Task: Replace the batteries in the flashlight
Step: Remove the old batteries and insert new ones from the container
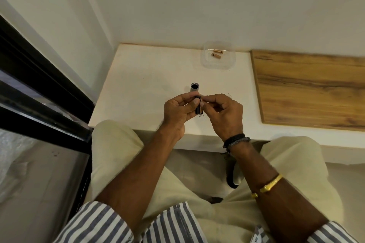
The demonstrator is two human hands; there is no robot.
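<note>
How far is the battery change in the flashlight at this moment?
Done: the flashlight body stands open-ended on the white table, so it has been taken apart. In hand: the left hand holds a dark battery holder while the right hand works at its top end. Left: two batteries still lie in the clear container; reassembly remains.

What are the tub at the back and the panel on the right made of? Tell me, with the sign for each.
Tub: looks like clear plastic, glossy; the white surface and the two copper-coloured batteries inside show through its walls. Panel: looks like wood or wood-look laminate, matt; brown grain streaks run along it, but whether the wood is real cannot be told.
</note>
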